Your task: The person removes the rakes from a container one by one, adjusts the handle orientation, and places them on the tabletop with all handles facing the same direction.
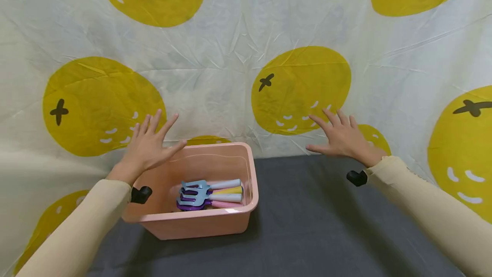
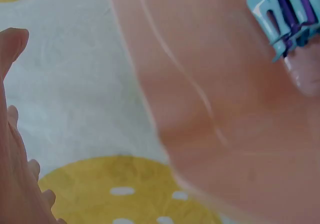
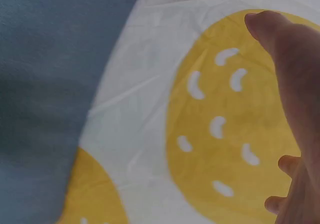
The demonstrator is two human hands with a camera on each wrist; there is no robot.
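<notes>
A pink plastic basin (image 1: 200, 225) stands on the dark tabletop, left of centre. Inside it lies a pile of small garden forks (image 1: 197, 195) with light blue and purple heads and white, pink and yellow handles. The left wrist view catches the blue and purple tines (image 2: 290, 16) at its upper right. My left hand (image 1: 147, 148) hovers over the basin's left side, fingers spread, holding nothing. Well to the right of the basin, my right hand (image 1: 342, 138) is raised above the table's back edge with its fingers spread and nothing in them.
Dark grey cloth (image 1: 300, 217) covers the table, stretching right of the basin. Behind it hangs a pale curtain (image 1: 215, 97) printed with large yellow fruit. A small black wrist device (image 1: 356, 178) sits below each hand.
</notes>
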